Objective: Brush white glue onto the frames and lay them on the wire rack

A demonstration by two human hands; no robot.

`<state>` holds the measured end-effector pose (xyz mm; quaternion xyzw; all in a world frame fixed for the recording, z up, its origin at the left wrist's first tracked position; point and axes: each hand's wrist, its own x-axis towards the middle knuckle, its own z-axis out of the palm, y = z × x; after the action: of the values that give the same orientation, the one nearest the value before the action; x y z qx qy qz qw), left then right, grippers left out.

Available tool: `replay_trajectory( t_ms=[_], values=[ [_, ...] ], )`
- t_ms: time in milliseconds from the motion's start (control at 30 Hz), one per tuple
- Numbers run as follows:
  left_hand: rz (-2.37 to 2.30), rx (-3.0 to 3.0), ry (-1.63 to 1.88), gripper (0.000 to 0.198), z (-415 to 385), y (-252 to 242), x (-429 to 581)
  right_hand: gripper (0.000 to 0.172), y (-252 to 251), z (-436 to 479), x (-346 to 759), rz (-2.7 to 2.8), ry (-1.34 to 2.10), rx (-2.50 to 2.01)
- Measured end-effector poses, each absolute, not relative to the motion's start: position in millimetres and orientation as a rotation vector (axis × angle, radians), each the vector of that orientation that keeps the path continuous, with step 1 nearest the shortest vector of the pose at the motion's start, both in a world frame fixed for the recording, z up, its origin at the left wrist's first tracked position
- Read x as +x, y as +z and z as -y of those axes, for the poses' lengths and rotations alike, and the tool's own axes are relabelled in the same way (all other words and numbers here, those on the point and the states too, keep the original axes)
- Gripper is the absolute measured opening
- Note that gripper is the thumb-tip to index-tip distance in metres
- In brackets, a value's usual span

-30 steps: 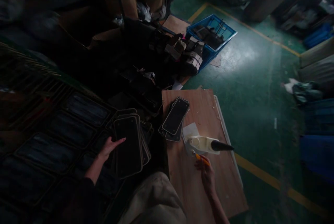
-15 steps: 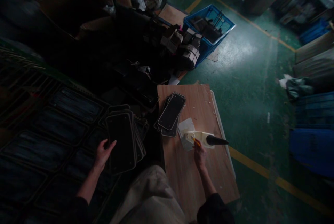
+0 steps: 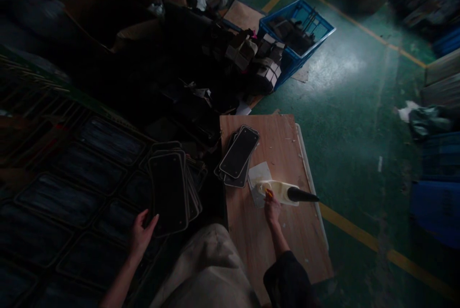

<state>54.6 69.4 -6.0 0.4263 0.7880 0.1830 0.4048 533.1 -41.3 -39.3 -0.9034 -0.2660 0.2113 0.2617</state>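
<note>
My left hand [image 3: 142, 235], fingers and thumb apart, is at the lower left edge of a stack of dark rectangular panels [image 3: 168, 193] with pale edges and rounded corners. Whether the fingertips touch the top panel is hard to tell. On the right, my right hand [image 3: 272, 207] is closed on a small orange-handled tool [image 3: 269, 193], its kind unclear. The tool's tip is at a whitish bottle-like container [image 3: 280, 190] with a black tapered end, lying on a pale sheet [image 3: 260, 174]. Behind it, more dark panels [image 3: 240, 152] lie in a loose pile on the wooden board [image 3: 247, 231].
Rows of dark panels [image 3: 61, 198] lie at the left. Beyond the board, wrapped bundles [image 3: 266, 71] sit against a blue crate [image 3: 294, 59] holding dark pieces. Blue bins [image 3: 436, 207] stand at the right on the green floor [image 3: 355, 154] with yellow lines.
My left hand has moved lower, down the edge of the panel stack. My right hand stays at the whitish container with the orange-handled tool. The view has shifted slightly.
</note>
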Motion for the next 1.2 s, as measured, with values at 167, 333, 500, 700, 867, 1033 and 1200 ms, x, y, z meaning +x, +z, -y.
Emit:
replay_trajectory(
  t_ms=[167,333,500,700,867,1033,1200],
  values=[
    [-2.017,1.047,0.475,0.069,-61.9,1.4,58.8,0.045,-42.5,44.4,536.1,0.714,0.564,-2.419],
    [-2.104,1.141,0.445,0.066,-53.9,1.5,55.7,0.043,-35.8,48.3,530.2,0.81,0.559,-2.402],
    [-2.153,1.278,0.309,0.066,-47.8,-0.1,49.9,0.04,-17.4,56.1,518.6,0.921,0.563,-2.375],
    [-2.127,1.212,0.27,0.071,-44.7,0.0,53.0,0.037,2.5,64.4,511.8,0.87,0.564,-2.337],
    [-2.108,1.11,0.311,0.071,-45.7,2.8,57.3,0.044,3.0,61.8,510.9,0.622,0.527,-2.284],
    [-2.079,1.036,0.364,0.066,-46.7,1.5,60.9,0.048,-16.2,51.8,510.6,0.346,0.469,-2.166],
    [-2.07,1.025,0.341,0.063,-49.5,3.8,62.3,0.047,-38.0,44.8,506.2,0.113,0.407,-2.051]
  ],
)
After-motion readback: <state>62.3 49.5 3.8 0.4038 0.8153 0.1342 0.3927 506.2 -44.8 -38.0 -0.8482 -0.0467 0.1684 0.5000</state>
